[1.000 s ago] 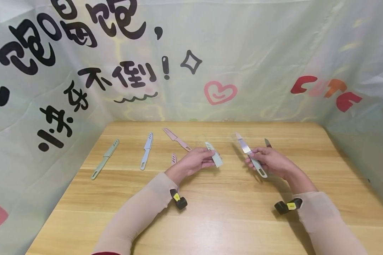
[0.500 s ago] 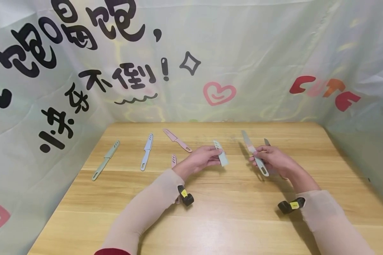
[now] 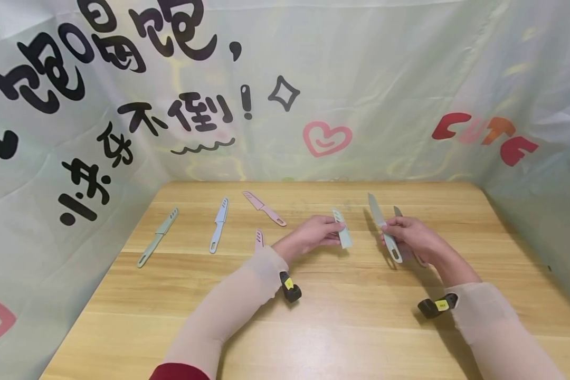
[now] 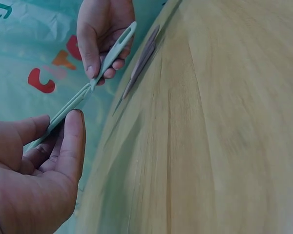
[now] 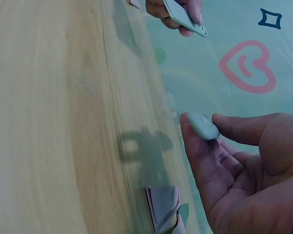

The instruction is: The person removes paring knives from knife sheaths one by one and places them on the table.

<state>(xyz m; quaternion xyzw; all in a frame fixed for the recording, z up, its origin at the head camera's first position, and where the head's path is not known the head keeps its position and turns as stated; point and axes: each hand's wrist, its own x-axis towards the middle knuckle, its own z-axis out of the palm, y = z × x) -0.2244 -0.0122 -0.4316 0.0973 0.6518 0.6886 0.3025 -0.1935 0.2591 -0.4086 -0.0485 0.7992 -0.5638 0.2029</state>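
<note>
My left hand pinches a pale green knife sheath with slots near its tip, held above the table. Between the thumb and fingers of my right hand is a pale green knife, its bare blade pointing away toward the back. A gap separates sheath and knife in the head view. In the left wrist view, the knife's handle and the sheath look nearly in line. Under my right hand lies another knife with a bare blade and pinkish handle, partly hidden.
On the wooden table lie a sheathed green knife, a sheathed blue knife and a sheathed pink knife. Another pink slotted piece is partly hidden by my left arm. Printed cloth walls in the back and sides.
My left hand has moved right with the sheath. My right hand has shifted slightly right, and the knife in it now stands more nearly straight away from me.
</note>
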